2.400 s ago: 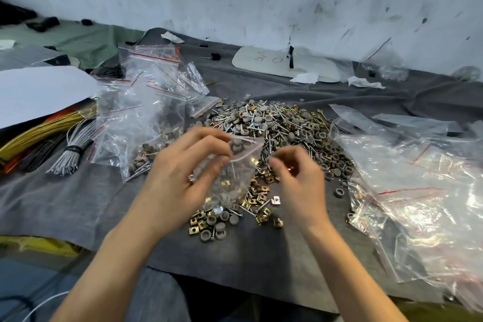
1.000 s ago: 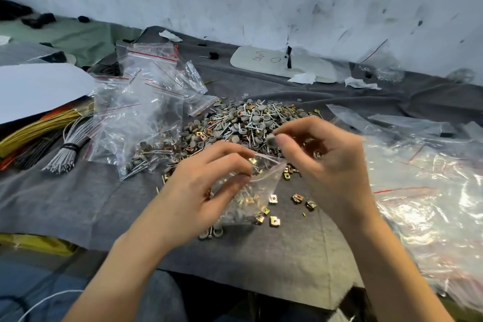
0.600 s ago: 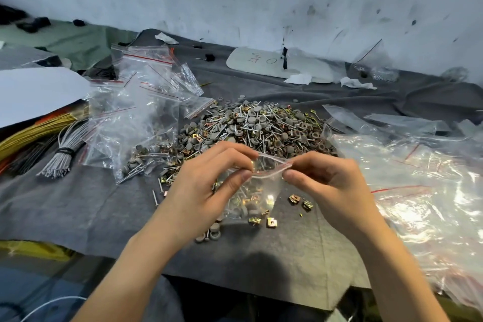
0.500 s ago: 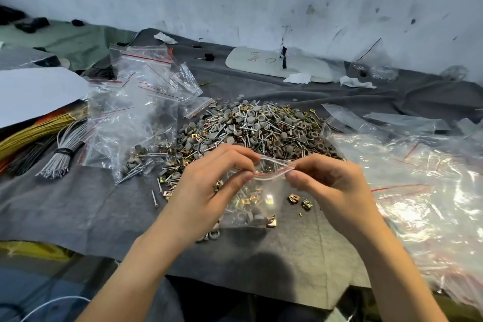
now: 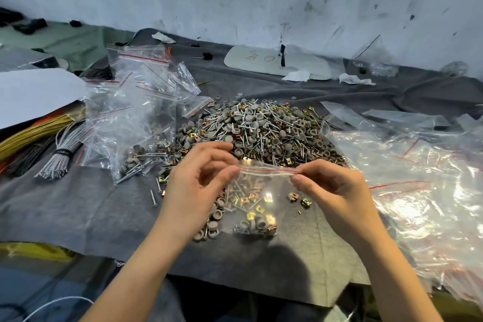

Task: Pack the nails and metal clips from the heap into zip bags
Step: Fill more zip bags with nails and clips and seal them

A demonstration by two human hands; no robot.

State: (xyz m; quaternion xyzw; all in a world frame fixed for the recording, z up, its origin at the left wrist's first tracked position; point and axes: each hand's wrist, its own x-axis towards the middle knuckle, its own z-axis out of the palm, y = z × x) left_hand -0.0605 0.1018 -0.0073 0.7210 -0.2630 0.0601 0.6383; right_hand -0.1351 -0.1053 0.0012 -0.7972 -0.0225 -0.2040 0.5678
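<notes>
Filling of this one zip bag (image 5: 261, 191) looks finished, and the step in hand is, I judge, the closing of its mouth; whether the seal is already partly locked I cannot tell. The bag hangs just in front of the heap (image 5: 266, 128), on the side near the person, stretched flat between the two hands. The left hand (image 5: 194, 185) pinches the left end of the seal strip (image 5: 269, 170) between thumb and forefinger, and the right hand (image 5: 334, 191) pinches the right end in the same way; the other fingers of both hands are loosely bent and hold nothing. The bag is thin clear plastic, soft and shiny, with a red line along the strip. Sunk toward its bottom are slim steel nails (image 5: 239, 192), small folded clips (image 5: 252, 214) of yellowish metal, and round grey caps (image 5: 252, 225). The next move calls for pressing the two lips together and running the pinch along the strip, with the strip held straight so that no nail catches in it. The heap is a dense mix of the same parts on a dark grey felt cloth (image 5: 91, 212). Left of the heap lie filled bags (image 5: 136, 133); right of it, a pile of empty bags (image 5: 418, 178). A few loose clips (image 5: 298, 197) lie in front of the heap.
</notes>
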